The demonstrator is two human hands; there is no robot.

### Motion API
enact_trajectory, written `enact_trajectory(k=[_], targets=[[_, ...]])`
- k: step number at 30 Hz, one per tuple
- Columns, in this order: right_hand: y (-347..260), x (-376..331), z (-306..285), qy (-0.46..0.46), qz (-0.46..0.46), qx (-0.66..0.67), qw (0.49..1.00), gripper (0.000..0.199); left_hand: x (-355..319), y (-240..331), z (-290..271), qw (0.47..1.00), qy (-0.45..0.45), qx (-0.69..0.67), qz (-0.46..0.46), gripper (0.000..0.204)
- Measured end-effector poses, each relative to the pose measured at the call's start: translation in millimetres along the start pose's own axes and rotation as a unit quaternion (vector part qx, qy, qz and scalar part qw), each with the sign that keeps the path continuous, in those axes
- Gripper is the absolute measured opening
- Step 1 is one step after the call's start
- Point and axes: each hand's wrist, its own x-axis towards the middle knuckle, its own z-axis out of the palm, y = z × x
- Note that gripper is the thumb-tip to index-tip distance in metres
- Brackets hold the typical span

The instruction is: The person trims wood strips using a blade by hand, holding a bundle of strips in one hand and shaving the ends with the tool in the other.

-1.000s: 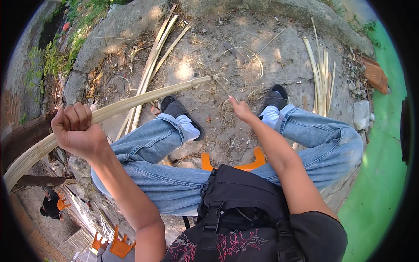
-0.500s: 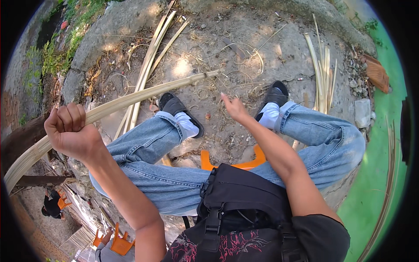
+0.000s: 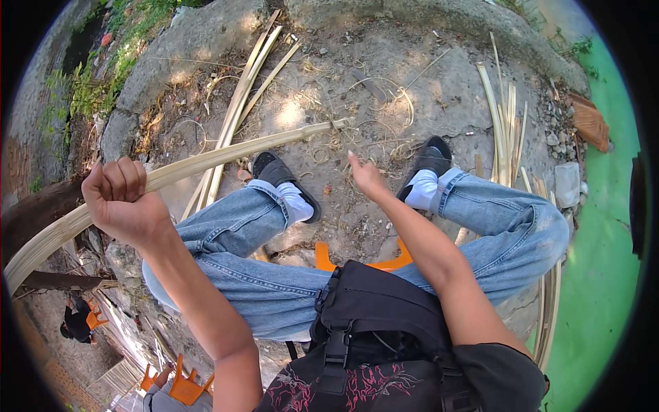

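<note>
Left hand: clenched in a fist around a long pale bamboo strip, held up at the person's left.
Right hand: loosely open, fingers half curled, empty, out over the ground between the feet.
Bamboo strip: runs from the lower left edge through the fist; far tip in front of the right hand, apart from it.
Ground: more bamboo slats beyond the left shoe; another bundle by the right shoe.
Seat: orange stool under blue jeans.

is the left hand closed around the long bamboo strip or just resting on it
Closed. The left hand is a fist, fingers curled over the long pale bamboo strip, which runs out from both sides of it.
</note>
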Motion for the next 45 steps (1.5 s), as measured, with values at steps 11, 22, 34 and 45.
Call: enact_trajectory(k=[11, 22, 34, 45], targets=[[-56, -64, -14, -0.066, -0.131, 0.051, 0.988, 0.082, -7, 3, 10, 0.999, 0.022, 0.025, 0.018, 0.040], [-55, -55, -9, -0.096, -0.136, 0.075, 0.983, 0.074, -7, -3, 19, 1.000, 0.003, 0.028, 0.005, 0.040], [-40, -128, -64, -0.133, -0.125, -0.107, 0.977, 0.058, -10, -1, 28, 0.997, 0.065, 0.011, 0.027, 0.049], [-40, -107, -60, -0.147, -0.090, 0.027, 0.985, 0.052, -8, 2, 38, 0.995, 0.096, 0.018, 0.019, 0.047]])
